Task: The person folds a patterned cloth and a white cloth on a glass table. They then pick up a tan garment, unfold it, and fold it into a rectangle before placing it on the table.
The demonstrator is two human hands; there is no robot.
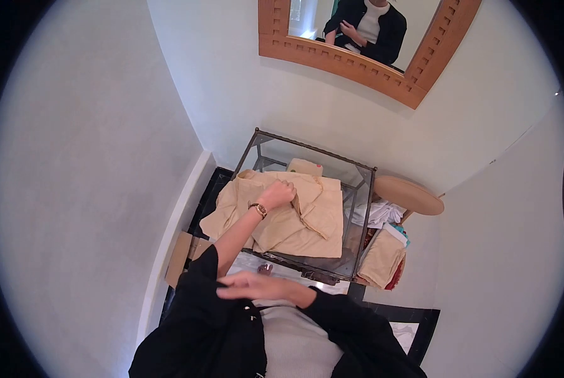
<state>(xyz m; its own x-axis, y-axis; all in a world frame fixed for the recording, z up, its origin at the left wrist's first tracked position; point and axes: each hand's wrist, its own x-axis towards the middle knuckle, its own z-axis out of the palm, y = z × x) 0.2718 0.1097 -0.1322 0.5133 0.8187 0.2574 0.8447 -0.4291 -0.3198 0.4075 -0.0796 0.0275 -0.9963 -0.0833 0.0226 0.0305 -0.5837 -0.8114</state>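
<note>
A beige cloth (288, 230) covers much of the glass table (316, 149). Before the table, at the black left sleeve (200, 283), is the blurred right hand (256, 286), grip unclear. Over the table, the left hand (277, 195) sits above the cloth, fingers curled at a fold; whether pinching, I can't tell.

Walls (93, 157) are pale w/ a white strip (182, 220) along the btm on the L. A mirror (364, 34) w/ a brown wood frame (338, 61) hangs on the back wall; bright light (304, 31) shows in it. Below is a glass tbl (316, 149) w/ dark metal edges. Floor (428, 327) = blk & wht.
</note>
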